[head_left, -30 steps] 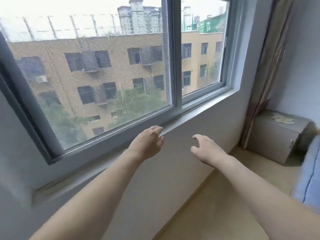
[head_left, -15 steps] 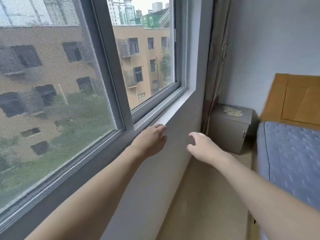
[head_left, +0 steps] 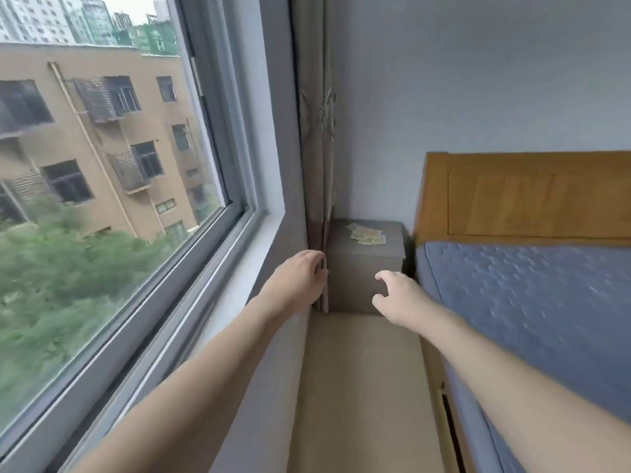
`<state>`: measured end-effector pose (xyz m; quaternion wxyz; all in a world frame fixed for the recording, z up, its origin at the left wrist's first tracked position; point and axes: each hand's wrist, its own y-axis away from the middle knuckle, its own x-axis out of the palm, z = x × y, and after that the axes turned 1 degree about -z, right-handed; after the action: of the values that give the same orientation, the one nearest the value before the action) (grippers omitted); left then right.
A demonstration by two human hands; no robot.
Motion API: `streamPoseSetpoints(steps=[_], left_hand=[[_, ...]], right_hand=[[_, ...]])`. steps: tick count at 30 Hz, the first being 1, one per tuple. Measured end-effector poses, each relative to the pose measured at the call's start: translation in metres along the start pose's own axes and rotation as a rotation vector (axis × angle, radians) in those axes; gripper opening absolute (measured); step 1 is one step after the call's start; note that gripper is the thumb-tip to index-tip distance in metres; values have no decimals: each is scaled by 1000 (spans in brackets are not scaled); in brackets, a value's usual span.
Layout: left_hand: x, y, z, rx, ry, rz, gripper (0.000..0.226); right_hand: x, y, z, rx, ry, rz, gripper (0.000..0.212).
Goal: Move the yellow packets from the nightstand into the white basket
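Narrow bedroom aisle between window wall and blue quilted bed. Flat yellow paper packets loose on top of grey boxy nightstand at far end. Both grips empty, fingers relaxed: left hand by beige curtain, right hand nearer, packets ahead and above. White basket not visible.

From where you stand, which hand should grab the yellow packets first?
Probably the right hand: it is empty, fingers loosely spread, in line with the nightstand bearing the yellow packets. The left hand sits by the curtain, off to the side.
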<state>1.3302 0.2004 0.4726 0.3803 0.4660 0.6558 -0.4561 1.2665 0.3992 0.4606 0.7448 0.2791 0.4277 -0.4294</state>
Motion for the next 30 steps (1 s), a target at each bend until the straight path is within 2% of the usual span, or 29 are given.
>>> streamPoseSetpoints(steps=[7,10,15,26,30], left_hand=[[76,-184,16,63,44,30,31],[82,-265,29,20,33,61,31],[90,-379,52,-44,71,1,28],[205,-609,154,-191,191,184,44],[228,-714,182,-236,224,249,46]], right_hand=[[-17,-164,-69,90,-24,-34,51],[-43,-241,-83,93,-71,-58,51],[-75,-358,-97,95,-74,-89,50],[-56,-614,-144,191,-33,19,44],[-68,-711,-159,243,-39,20,54]])
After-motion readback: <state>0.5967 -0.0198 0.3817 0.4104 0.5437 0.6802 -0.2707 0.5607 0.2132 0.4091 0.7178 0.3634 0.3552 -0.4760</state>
